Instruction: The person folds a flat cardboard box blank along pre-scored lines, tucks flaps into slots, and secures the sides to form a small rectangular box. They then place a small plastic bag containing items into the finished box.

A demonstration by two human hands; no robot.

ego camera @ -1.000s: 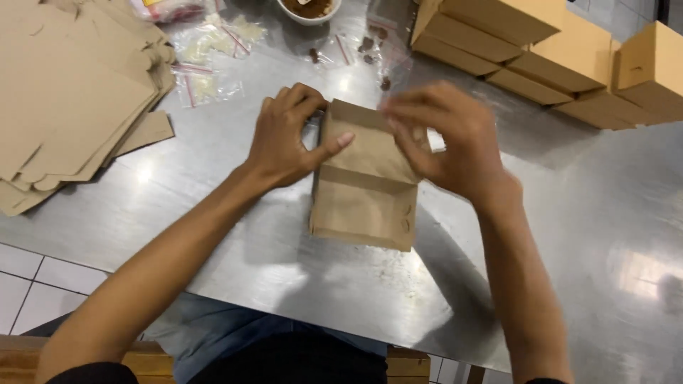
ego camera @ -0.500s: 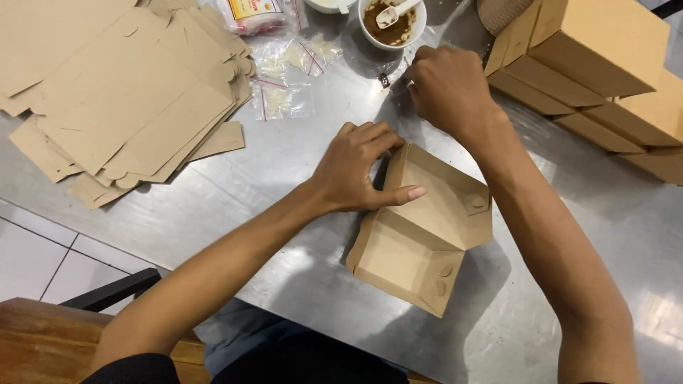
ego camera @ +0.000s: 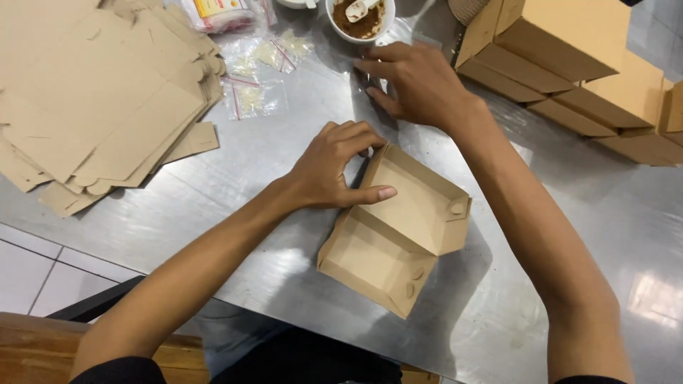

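Nearest the person, an open cardboard box [ego camera: 395,229] lies on the steel table [ego camera: 284,242], its tray toward the near edge and its lid tilted up behind it (two small round tabs show along its right side). The left hand [ego camera: 334,169] rests on the box's far left corner, thumb stretched along the inside of the lid and fingers curled over the rim, so it grips the box there. Farther back the right hand [ego camera: 420,84] lies flat and released on the table, fingers spread and pointing left, well apart from the box; whether anything sits under the fingertips cannot be told. Just beyond those fingers stands a white bowl [ego camera: 359,20] of brown paste with a small white spoon [ego camera: 358,8] in it. To the left of the bowl lie small clear bags [ego camera: 250,94] with pale contents, and farther left a loose stack of flat cardboard sheets [ego camera: 92,99]. On the far right, folded boxes [ego camera: 569,64] stand in a row.
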